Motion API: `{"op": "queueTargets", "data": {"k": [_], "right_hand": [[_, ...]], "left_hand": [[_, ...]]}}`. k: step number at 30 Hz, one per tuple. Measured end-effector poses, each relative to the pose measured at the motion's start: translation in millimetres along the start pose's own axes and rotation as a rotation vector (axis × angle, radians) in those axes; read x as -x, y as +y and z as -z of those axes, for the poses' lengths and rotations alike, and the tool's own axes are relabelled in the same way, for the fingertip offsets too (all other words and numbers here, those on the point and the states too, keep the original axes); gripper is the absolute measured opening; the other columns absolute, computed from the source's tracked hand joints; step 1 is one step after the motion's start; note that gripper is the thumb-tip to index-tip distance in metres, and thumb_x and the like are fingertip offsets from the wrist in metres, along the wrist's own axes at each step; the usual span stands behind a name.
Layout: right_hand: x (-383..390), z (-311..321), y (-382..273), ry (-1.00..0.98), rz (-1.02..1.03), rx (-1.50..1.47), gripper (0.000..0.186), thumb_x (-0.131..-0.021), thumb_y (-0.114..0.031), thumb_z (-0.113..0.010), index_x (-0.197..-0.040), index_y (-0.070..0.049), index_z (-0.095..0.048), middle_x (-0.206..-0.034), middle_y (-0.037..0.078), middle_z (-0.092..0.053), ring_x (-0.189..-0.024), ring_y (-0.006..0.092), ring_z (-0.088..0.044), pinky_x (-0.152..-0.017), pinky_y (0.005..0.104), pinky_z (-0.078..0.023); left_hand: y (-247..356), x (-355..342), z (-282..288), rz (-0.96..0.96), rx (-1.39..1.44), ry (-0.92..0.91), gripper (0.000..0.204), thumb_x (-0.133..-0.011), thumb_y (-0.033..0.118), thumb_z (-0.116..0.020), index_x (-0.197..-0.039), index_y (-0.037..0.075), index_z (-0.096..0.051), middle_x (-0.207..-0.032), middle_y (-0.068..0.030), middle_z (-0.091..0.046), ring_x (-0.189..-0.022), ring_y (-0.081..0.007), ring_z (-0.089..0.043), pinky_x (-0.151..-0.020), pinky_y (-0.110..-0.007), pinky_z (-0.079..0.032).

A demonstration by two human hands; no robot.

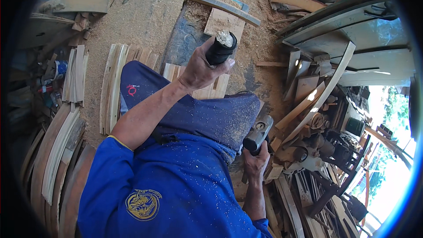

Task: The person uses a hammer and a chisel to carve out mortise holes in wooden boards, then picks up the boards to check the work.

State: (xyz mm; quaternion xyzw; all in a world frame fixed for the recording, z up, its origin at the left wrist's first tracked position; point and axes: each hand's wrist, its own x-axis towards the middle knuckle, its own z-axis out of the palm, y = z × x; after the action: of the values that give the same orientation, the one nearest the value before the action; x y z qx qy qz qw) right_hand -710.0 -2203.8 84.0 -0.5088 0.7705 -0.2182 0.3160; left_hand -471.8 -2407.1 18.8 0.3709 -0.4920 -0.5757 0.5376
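Over the work board, my left hand (198, 69) is closed round a thick black-wrapped handle (217, 53). This handle stands roughly upright, and its top end is pale, frayed wood. Whatever is at its lower end is hidden. At the right by my hip, my right hand (256, 163) grips a hammer (259, 133) with a heavy metal head. Below my left hand, between my legs, lies a light slotted wood piece (216, 88). A flat wooden board (233, 21) lies just beyond the handle.
A curved wooden bar (220, 7) crosses the far end of a dark work board (178, 39). Sawdust and shavings cover the ground (145, 17). Slotted wood strips (113, 86) lie to the left, with curved pieces (61, 150) nearer. Scrap wood (304, 110) and stacked boards crowd the right.
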Motion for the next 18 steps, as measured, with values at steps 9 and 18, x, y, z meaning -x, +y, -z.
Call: {"op": "queueTargets", "data": {"k": [9,18], "right_hand": [[1,-3,1,-0.007,0.005,0.013,0.027,-0.077,-0.009,-0.075,-0.095,-0.003,-0.057,-0.077,0.014,-0.068,-0.070,0.0198,-0.068,-0.066,0.0327,-0.051],[3,-3,-2,-0.011,-0.009,0.014,0.022,-0.078,-0.007,-0.071,-0.091,-0.002,-0.055,-0.074,0.013,-0.065,-0.066,0.0184,-0.064,-0.064,0.0325,-0.050]], "left_hand": [[-16,5,3,0.018,-0.039,0.020,0.033,-0.086,0.013,-0.073,-0.115,0.003,-0.059,-0.089,-0.0038,-0.068,-0.079,-0.0106,-0.065,-0.072,-0.028,-0.057],[-23,1,3,0.008,-0.054,0.035,0.033,-0.085,0.015,-0.073,-0.114,0.005,-0.060,-0.088,-0.0018,-0.066,-0.078,-0.0098,-0.062,-0.073,-0.029,-0.054]]}}
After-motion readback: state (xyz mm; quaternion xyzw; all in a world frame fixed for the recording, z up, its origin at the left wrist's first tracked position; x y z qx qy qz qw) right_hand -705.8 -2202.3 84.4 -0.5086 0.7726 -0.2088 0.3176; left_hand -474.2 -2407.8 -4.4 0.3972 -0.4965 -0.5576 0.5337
